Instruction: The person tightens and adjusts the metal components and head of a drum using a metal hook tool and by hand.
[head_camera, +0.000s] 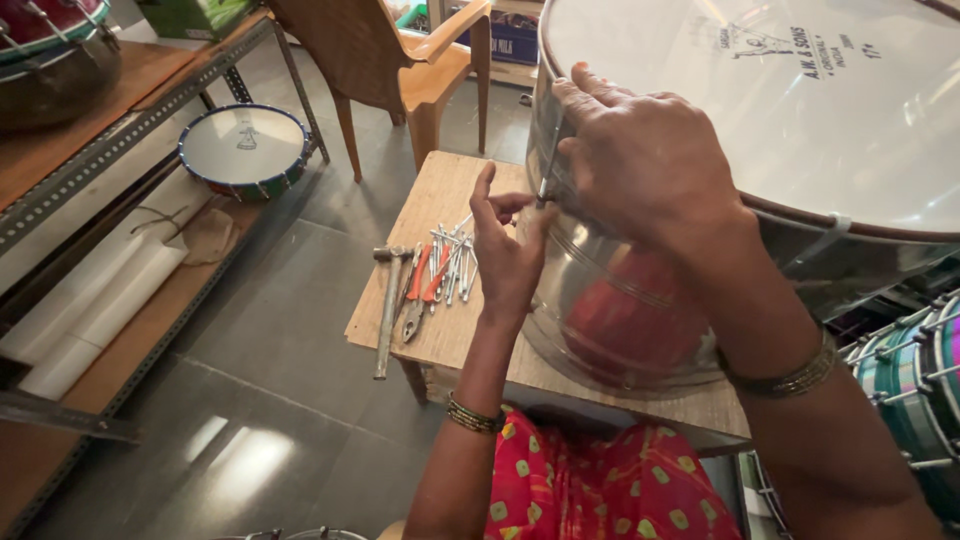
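Drum (700, 180): I'm tipping it against the counter (440, 200), exposing its rim.
Right hand (640, 160): pinching a rim hook.
Left hand (505, 250): fingers narrowed, steadying that hook.
Bolts (452, 262): lying left of the drum, reachable.

The drum (800, 150) stands on the worktop (440, 200) at its right, both hands (510, 250) at its rim, with rods (452, 262), pliers (418, 295) and hammer (388, 305) lying to its left, a chair (400, 60) behind and shelves (110, 230) far left.
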